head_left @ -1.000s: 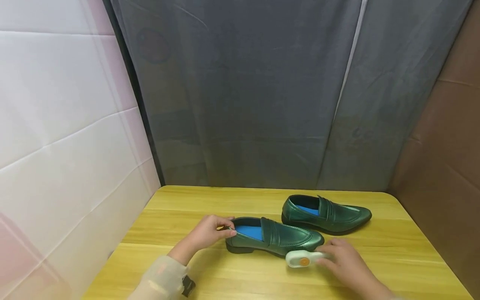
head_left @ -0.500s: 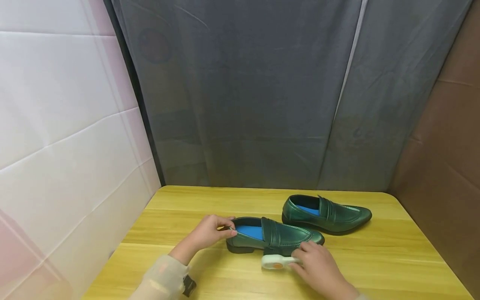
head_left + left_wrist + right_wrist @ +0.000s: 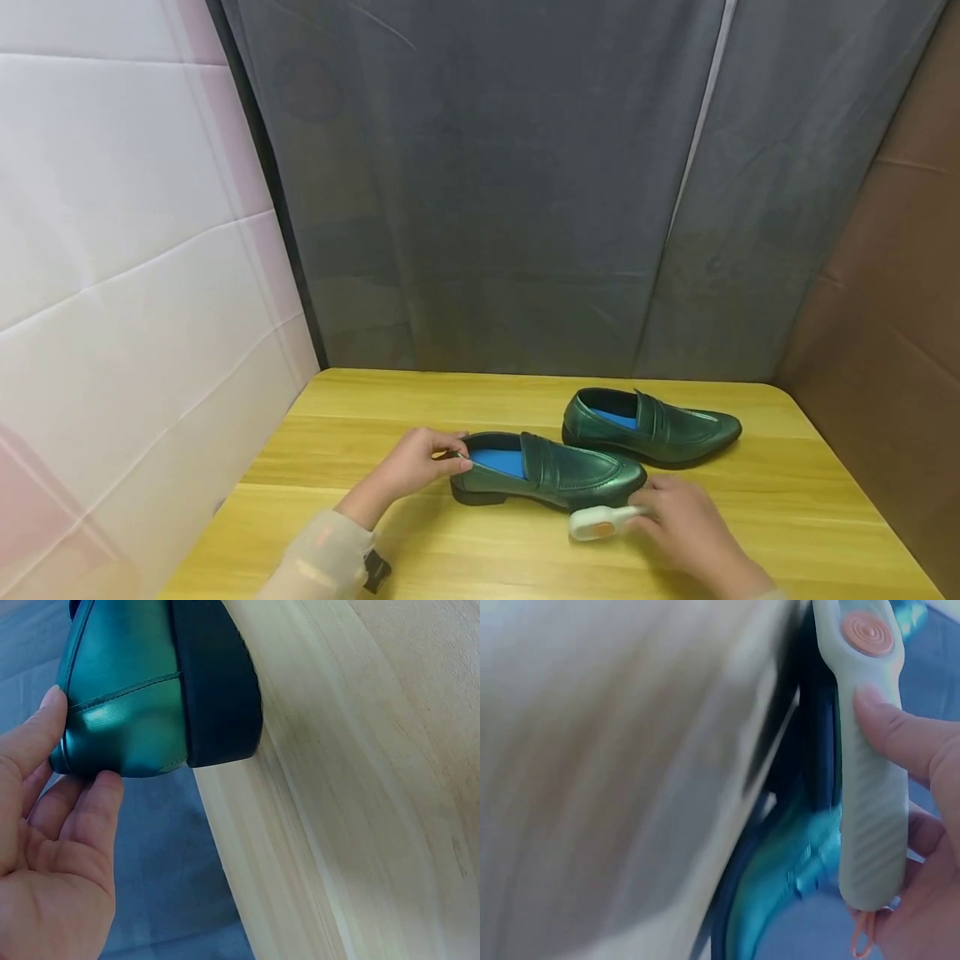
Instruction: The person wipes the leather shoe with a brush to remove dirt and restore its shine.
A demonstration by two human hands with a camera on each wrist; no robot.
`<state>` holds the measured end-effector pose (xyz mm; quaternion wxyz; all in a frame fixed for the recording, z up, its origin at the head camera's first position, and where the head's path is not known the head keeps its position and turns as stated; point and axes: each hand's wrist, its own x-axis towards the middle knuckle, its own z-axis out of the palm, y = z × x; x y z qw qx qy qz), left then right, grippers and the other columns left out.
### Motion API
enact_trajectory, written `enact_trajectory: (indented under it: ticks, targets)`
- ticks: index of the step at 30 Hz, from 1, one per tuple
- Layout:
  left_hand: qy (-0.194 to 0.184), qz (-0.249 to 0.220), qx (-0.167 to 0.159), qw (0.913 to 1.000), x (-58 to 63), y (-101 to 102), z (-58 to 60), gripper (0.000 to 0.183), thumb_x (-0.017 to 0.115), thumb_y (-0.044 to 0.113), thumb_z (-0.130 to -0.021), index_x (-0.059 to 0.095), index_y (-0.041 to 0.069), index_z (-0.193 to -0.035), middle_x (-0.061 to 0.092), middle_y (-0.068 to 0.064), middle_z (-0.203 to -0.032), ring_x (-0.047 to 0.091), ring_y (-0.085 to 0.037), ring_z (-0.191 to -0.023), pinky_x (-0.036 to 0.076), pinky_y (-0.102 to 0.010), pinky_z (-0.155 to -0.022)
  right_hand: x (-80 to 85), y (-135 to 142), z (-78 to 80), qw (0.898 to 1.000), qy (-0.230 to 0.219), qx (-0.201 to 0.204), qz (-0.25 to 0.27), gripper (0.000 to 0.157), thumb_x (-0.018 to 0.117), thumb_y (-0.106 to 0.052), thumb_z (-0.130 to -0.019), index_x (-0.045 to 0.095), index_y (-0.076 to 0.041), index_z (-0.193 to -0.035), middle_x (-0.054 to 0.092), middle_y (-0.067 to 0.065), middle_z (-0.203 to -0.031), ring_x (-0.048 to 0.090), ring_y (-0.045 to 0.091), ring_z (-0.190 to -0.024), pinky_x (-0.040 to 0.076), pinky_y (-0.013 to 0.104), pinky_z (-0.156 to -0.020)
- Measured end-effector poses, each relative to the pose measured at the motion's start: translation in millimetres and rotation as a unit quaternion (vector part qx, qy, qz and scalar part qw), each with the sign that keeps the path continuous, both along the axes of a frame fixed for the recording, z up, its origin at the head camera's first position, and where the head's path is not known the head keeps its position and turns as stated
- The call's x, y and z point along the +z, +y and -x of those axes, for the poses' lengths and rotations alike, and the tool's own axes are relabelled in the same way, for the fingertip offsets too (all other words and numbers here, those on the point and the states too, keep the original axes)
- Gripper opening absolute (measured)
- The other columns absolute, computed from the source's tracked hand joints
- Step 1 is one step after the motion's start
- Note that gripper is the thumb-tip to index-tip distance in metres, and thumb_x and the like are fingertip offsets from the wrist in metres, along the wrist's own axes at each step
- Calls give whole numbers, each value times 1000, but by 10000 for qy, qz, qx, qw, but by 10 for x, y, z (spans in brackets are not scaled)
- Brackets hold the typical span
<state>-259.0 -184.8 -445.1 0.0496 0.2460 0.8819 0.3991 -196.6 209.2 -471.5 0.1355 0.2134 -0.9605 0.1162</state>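
A green penny loafer [image 3: 585,475] with a blue insole stands on the table, toe to the right. My left hand [image 3: 426,460] pinches the rim of its heel between thumb and fingers; the left wrist view shows the thumb at the rim and the fingers behind the heel [image 3: 135,727]. My right hand [image 3: 682,517] grips a pale green long-handled brush [image 3: 874,795] with an orange round button and an orange loop at the handle's end. The brush head [image 3: 592,523] is at the loafer's near side, close to the toe; its working side is hidden.
A second green loafer [image 3: 690,433] stands behind and to the right, toe also to the right. The yellow wood-grain table [image 3: 390,400] ends at a grey curtain [image 3: 487,208]. A white panel [image 3: 135,250] is on the left, a brown one [image 3: 885,333] on the right.
My right hand swept the brush left along the loafer's near side, then back right to the toe. The left hand and both loafers have stayed in place.
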Motion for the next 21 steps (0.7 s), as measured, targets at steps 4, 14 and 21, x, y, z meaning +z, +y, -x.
enact_trajectory:
  ticks: [4,14,21]
  targets:
    - [-23,25,53,10000,-3,2,4,10,65,38,-83,67,29,-80,52,-6,-129,48,-18,-118,42,-28,-71,108,225,50,9999,107,-67,102,20,76,-41,-65,71,-30,-81,46,-22,-74,43,4,-71,33,28,-61]
    - [-54,0,155,9999,-32,-21,9,9,66,39,-82,68,31,-81,53,-4,-128,48,-21,-118,42,-32,-76,175,481,118,9994,83,-211,245,19,76,-40,-67,71,-30,-82,46,-22,-73,42,5,-70,33,30,-63]
    - [150,29,116,9998,-24,20,44,7,66,39,-81,68,32,-82,58,-2,-121,51,-18,-115,44,-34,-82,74,210,98,9996,161,223,115,26,71,-47,-69,72,-28,-86,49,-21,-77,44,4,-72,34,27,-62]
